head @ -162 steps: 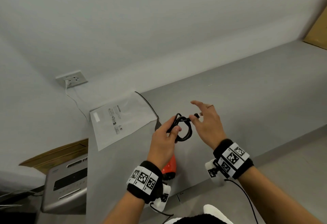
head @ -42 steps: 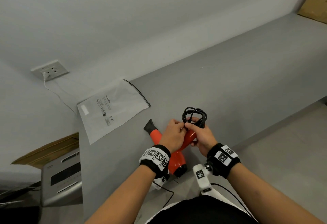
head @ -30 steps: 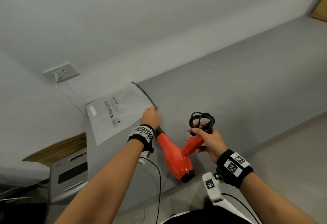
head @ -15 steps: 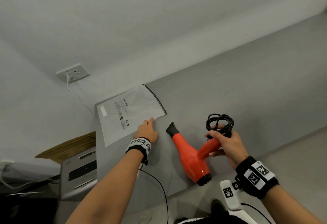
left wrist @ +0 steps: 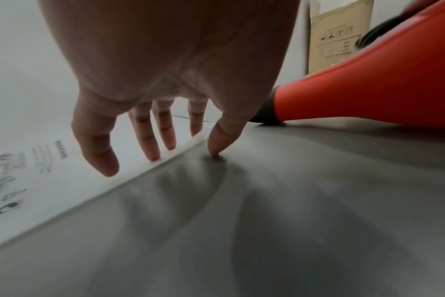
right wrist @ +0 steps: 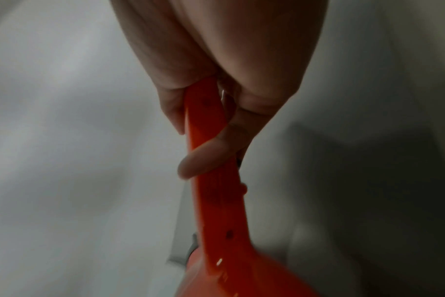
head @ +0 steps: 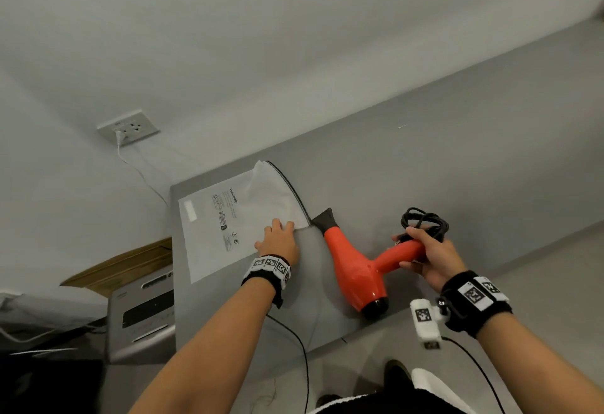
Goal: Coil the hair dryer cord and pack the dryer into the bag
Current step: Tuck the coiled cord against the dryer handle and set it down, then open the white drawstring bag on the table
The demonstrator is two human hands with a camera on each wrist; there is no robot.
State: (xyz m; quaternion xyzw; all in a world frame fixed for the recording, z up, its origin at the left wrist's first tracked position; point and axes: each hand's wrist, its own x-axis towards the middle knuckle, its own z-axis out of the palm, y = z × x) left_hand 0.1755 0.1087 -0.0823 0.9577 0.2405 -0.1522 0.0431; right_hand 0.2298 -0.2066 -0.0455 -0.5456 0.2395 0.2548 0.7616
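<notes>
Head: white bag (head: 209, 243) flat on grey table (head: 441, 158), black-edged mouth facing right. Left hand (head: 277, 245) palm down on the bag's near corner by the mouth, fingers straight and spread. Orange hair dryer (head: 354, 269) just right of it, black nozzle almost at the bag mouth. Right hand (head: 431, 255) wrapped round the dryer handle, with the coiled black cord (head: 425, 220) bunched at the handle end and held in the same grip. Wall socket (head: 129, 129) upper left, white lead plugged in.

Left wrist: 4 digits over the bag by its edge, 1 tip on bare table just beside it. Nozzle low at the table; contact unclear.

Right wrist: blurred. Fingers curled tight round the orange handle.
</notes>
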